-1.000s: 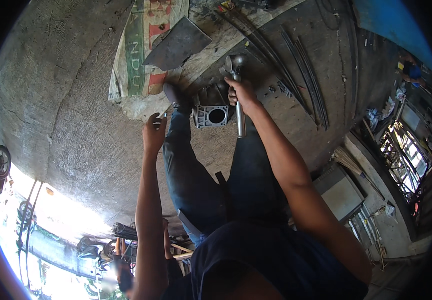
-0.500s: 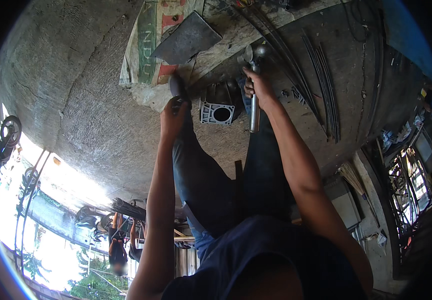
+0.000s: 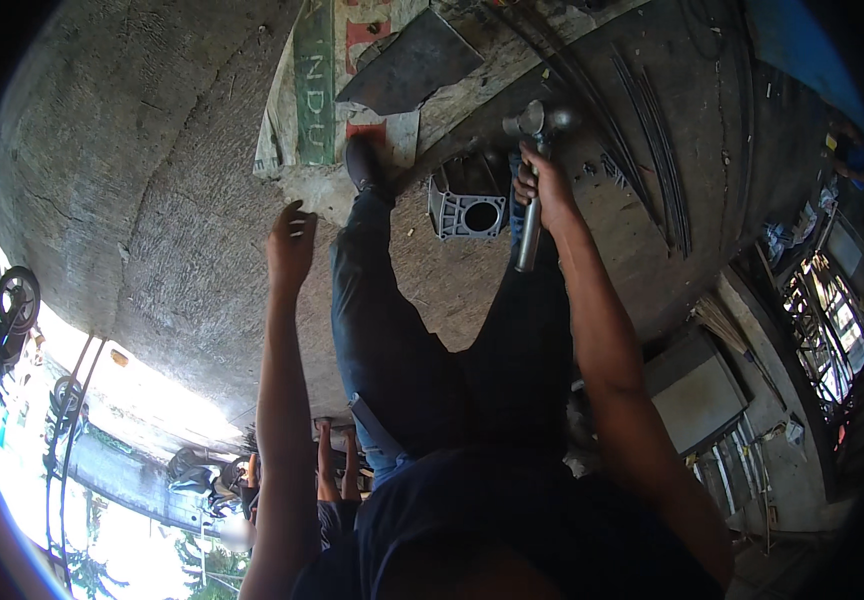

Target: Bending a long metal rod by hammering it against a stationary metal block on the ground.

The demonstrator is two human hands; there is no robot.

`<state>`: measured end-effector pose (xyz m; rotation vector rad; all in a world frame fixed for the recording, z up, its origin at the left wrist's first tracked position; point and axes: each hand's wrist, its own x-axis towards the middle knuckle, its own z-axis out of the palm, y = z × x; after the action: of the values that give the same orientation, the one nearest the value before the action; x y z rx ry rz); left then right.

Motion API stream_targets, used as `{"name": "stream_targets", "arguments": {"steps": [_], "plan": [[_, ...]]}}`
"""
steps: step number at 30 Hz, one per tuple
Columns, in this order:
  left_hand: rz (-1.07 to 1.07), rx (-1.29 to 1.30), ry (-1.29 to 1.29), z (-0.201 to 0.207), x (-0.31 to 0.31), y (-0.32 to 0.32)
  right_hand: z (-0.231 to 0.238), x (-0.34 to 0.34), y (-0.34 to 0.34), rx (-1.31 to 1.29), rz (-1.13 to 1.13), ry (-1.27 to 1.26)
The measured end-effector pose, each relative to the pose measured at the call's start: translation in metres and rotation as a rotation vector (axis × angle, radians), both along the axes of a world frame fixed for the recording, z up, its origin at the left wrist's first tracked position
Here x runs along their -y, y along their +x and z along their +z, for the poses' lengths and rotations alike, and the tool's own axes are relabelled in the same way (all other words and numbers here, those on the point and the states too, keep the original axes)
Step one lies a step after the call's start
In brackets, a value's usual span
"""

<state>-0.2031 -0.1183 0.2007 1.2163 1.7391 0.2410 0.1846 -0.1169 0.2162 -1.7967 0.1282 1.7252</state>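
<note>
My right hand (image 3: 549, 190) is wrapped round the metal handle of a hammer (image 3: 529, 240); its head, with one rounded end, points away from me. Just left of the hammer, on the concrete floor between my feet, stands a grey cast metal block (image 3: 442, 224) with a round bore facing me. Off to the left of my leg hangs my left hand (image 3: 290, 255), its fingers loosely bent and apart, with nothing visible in it. Beyond my left shoe (image 3: 362, 160) a dark sheet of metal (image 3: 417, 65) lies on a printed sack (image 3: 314, 90).
Long thin metal rods (image 3: 652, 150) lie on the floor at the right, with small metal pieces (image 3: 613, 168) beside them. A broom (image 3: 727, 325) leans by the right wall. Motorcycle wheels (image 3: 18, 300) show at the far left, and people stand behind me.
My left hand has moved left, away from my leg. My right hand still grips the hammer, which has tilted slightly. The view has shifted a little.
</note>
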Motion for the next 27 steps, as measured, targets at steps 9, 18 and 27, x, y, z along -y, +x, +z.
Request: {"name": "stream_targets", "arguments": {"steps": [9, 18, 27], "plan": [[-0.134, -0.119, -0.017, -0.004, -0.001, -0.033, 0.004, 0.023, -0.06, -0.06, -0.024, 0.0], [-0.094, 0.109, 0.019, -0.047, -0.006, 0.089, -0.026, 0.014, -0.021, -0.099, -0.019, 0.057], [-0.542, -0.101, 0.613, -0.221, -0.12, 0.168, -0.177, -0.017, 0.01, 0.01, 0.003, 0.195]]}}
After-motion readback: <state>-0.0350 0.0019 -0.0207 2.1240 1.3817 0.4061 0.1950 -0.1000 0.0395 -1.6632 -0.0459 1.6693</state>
